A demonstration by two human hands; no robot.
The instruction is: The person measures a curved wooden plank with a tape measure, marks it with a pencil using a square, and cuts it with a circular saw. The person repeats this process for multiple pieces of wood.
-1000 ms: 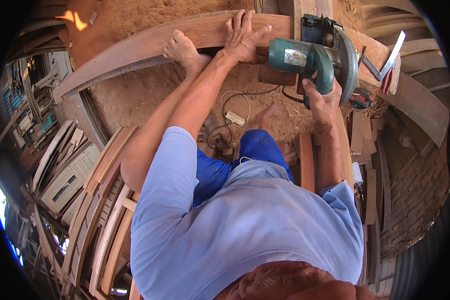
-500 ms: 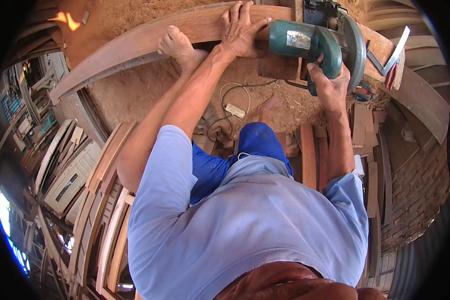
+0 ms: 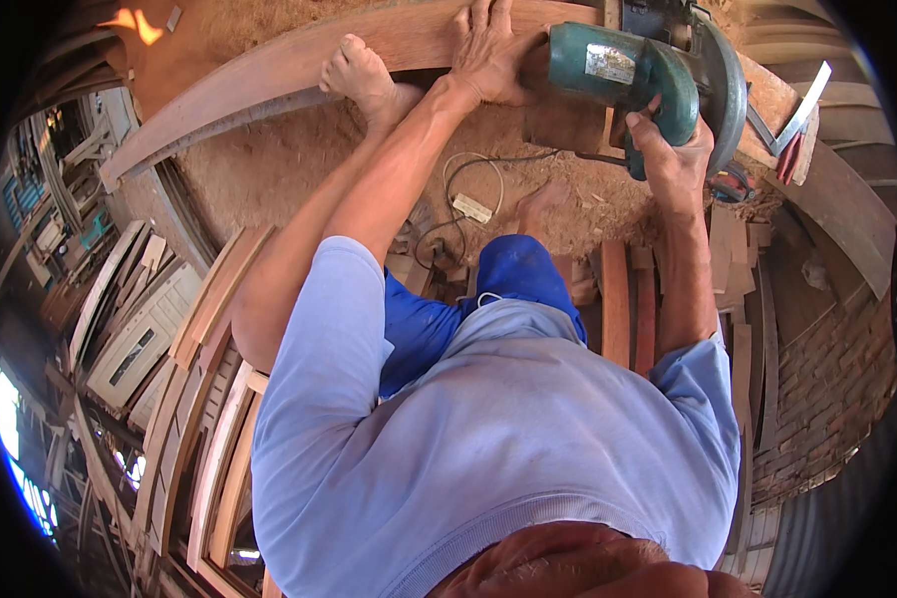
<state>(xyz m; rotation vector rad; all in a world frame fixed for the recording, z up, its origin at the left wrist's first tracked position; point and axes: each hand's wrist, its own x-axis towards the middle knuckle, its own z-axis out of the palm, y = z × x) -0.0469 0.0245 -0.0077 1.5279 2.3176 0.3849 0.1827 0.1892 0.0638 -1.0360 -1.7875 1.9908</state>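
A green circular saw (image 3: 593,65) with a grey round guard sits over a long curved wooden board (image 3: 269,75) at the far side. My right hand (image 3: 673,159) is closed around the saw's rear handle. Flat on the board, just left of the saw's motor housing, lies my left hand (image 3: 488,60); its fingers are stretched forward over the wood, and the thumb side is blurred near the saw. My bare left foot (image 3: 364,80) rests against the near edge of the board, left of that hand. The saw's blade is hidden from view.
A power strip (image 3: 471,207) with cords lies on the dusty ground. At right, a metal square (image 3: 802,110) and red-handled tool (image 3: 789,159) lie on wood. Stacked planks (image 3: 219,299) stand at left, with more boards (image 3: 616,304) near my right arm.
The whole view has shifted slightly. The saw and my right hand have slid a little to the right along the board, and my left hand stays beside the saw on the wood.
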